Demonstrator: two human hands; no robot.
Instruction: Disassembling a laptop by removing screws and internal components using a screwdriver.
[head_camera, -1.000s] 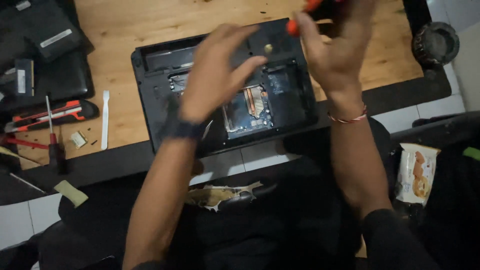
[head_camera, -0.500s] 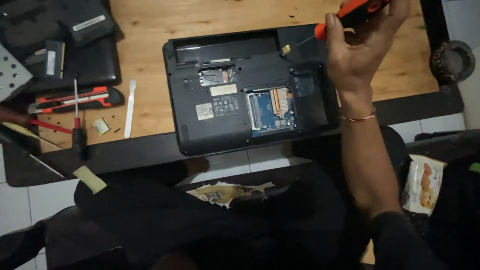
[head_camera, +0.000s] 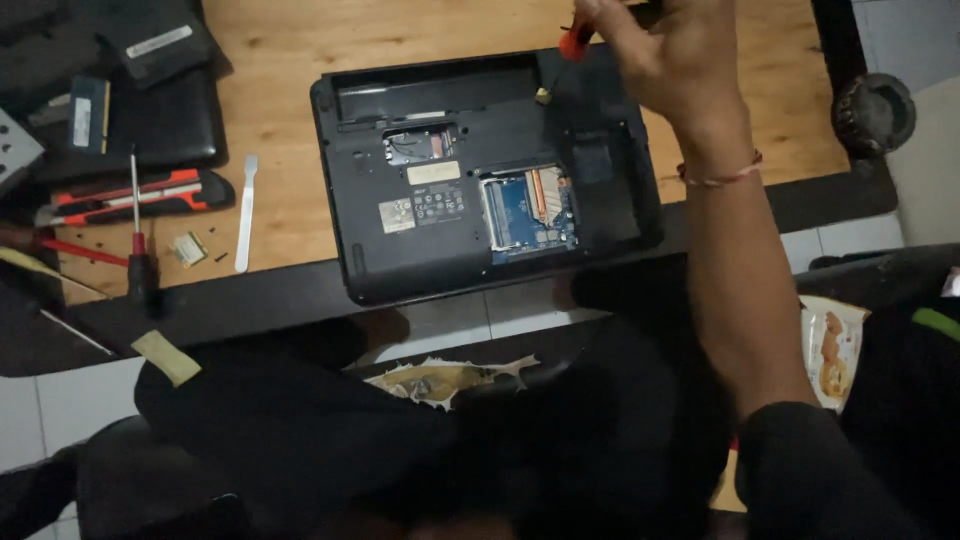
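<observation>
A black laptop (head_camera: 440, 230) lies upside down on the wooden table (head_camera: 290, 60), its bottom cover off and a blue circuit board (head_camera: 528, 208) showing. My right hand (head_camera: 665, 55) is over the laptop's far right corner, shut on a red-handled screwdriver (head_camera: 574, 42). The screwdriver's tip points down at the laptop's back edge near a small brass part (head_camera: 544, 96). A thin bracelet (head_camera: 718, 176) circles that wrist. My left hand is out of view.
Left of the laptop lie a white plastic pry tool (head_camera: 246, 210), an orange and black utility knife (head_camera: 135, 195), a red and black screwdriver (head_camera: 138, 235), small screws and black removed covers (head_camera: 150, 70). A snack packet (head_camera: 833, 345) lies at the right, and a round dark object (head_camera: 873, 110) at the table's far right.
My left hand has left the laptop and gone out of view. My right hand with the screwdriver has come down toward the laptop's back edge. The view has shifted, so the laptop now sits further right.
</observation>
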